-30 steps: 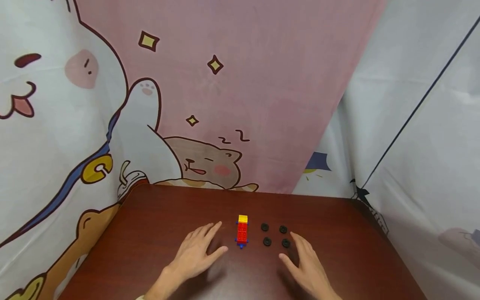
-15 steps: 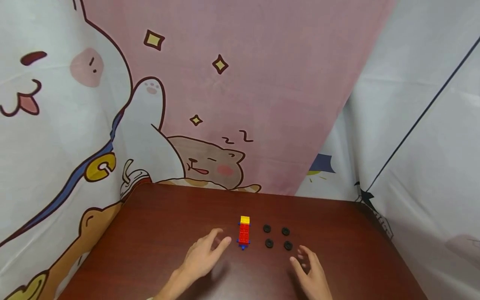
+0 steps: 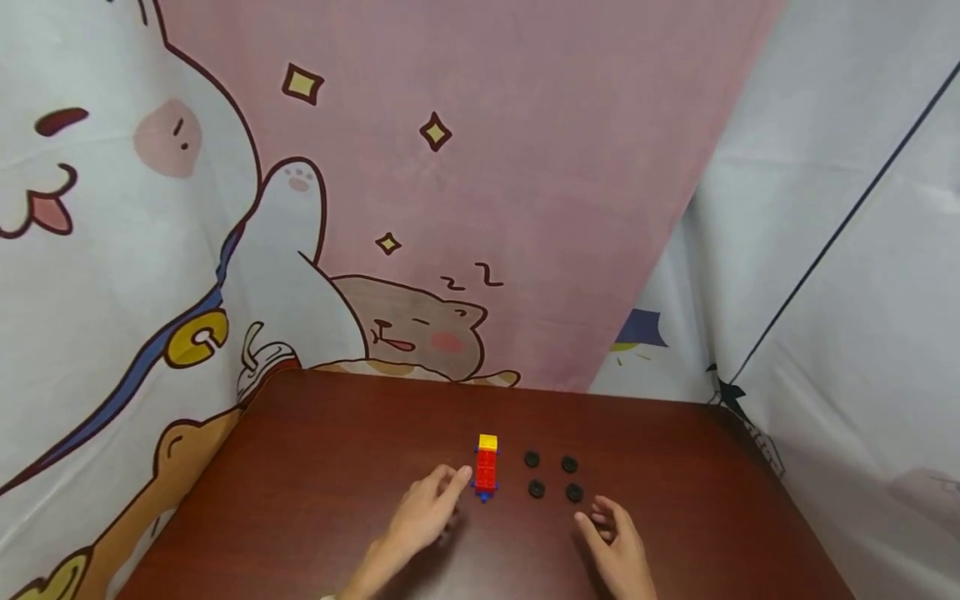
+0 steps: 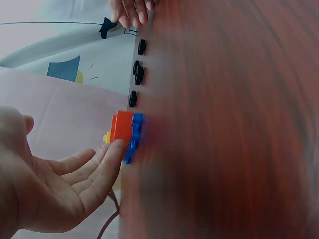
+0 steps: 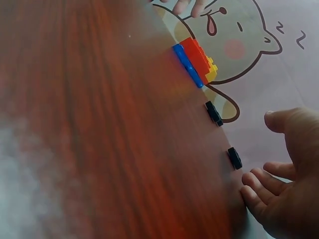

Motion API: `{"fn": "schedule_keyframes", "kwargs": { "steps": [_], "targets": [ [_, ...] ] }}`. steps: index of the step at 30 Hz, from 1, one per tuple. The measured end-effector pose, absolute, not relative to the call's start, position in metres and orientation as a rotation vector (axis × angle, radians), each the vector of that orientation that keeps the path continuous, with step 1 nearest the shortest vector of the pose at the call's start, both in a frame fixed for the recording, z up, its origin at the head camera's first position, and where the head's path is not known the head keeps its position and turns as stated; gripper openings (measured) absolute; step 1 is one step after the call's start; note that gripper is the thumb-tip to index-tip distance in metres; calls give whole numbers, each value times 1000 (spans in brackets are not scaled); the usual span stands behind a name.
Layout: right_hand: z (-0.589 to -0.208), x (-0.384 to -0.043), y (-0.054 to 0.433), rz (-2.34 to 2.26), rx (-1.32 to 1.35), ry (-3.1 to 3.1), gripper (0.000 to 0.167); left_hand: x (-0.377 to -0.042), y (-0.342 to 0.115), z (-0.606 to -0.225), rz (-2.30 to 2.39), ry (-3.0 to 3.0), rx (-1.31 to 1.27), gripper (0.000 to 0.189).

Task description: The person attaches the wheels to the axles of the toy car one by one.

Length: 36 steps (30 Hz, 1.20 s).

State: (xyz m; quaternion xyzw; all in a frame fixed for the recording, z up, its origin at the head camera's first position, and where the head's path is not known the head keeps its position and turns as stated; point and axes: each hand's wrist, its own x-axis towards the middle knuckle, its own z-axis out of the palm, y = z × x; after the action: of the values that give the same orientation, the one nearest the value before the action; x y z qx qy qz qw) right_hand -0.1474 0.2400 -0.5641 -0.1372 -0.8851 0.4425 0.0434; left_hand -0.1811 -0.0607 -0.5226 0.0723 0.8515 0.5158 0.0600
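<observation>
A small toy car of building bricks [image 3: 486,471], red with a yellow block at its far end and blue parts underneath, stands on the table. My left hand [image 3: 422,512] is just left of its near end, with the thumb close to it. In the left wrist view the fingers [image 4: 102,177] are loosely bent and a fingertip overlaps the car [image 4: 123,127]; whether it touches, I cannot tell. Several small black wheels [image 3: 536,489] lie right of the car. My right hand [image 3: 621,546] hovers just beyond the nearest wheel [image 3: 574,492], fingers relaxed, holding nothing.
The dark reddish-brown table [image 3: 337,425] reaches back to a fabric backdrop [image 3: 562,167] with cartoon animals. White cloth [image 3: 847,292] hangs along the right side, and the printed cloth continues down the left.
My left hand has moved right and closer to the car, its fingers bending more. The right hand has drawn slightly back from the wheels. Car and wheels keep their places on the table.
</observation>
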Motion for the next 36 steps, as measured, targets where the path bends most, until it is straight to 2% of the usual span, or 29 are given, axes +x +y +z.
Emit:
{"fn": "schedule_keyframes", "kwargs": {
  "steps": [11,21,26,33,36],
  "targets": [
    [-572,-164,241,1233,-380,-2718,66,-196,-41,-535,1651,2510,74,60],
    [-580,-180,237,1105,-285,-2700,52,-215,-19,-541,1412,2675,22,47],
    [-584,-187,236,1062,-251,-2721,51,-223,-9,-544,1187,2831,24,56],
    [-589,-190,234,1069,-284,-2744,35,-223,-1,-554,1085,2942,3,62],
    [-589,-192,234,1060,-283,-2725,33,-224,2,-557,1066,2969,5,68]
  ]
}}
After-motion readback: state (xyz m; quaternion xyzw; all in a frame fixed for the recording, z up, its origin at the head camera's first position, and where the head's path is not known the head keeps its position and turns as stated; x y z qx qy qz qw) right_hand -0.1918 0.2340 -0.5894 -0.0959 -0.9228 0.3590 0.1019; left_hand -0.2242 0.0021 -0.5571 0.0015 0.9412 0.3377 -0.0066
